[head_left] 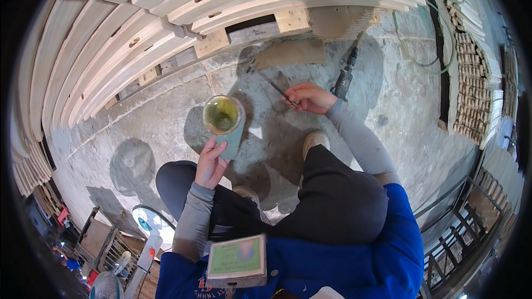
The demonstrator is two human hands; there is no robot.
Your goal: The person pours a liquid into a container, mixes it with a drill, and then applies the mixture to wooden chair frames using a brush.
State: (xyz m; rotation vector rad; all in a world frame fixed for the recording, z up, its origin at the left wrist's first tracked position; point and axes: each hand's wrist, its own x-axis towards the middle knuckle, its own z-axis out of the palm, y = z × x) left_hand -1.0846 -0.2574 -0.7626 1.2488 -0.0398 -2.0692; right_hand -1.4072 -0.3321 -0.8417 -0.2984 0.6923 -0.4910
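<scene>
Person crouches on a rough grey concrete floor. Landmark: round clear jar of yellow-green liquid, mouth facing up.

Left hand closes around the grey-green block under the jar, just below it.

Right of the jar, the right hand pinches a thin dark rod; long axis runs diagonally, its far end pointing up-left toward the jar's upper right.

Open floor lies left of and below the jar. Above it, curved pale wooden slats wall off the edge. Farther right, past the hand, a dark cylindrical power tool lies on end-up slant.
</scene>
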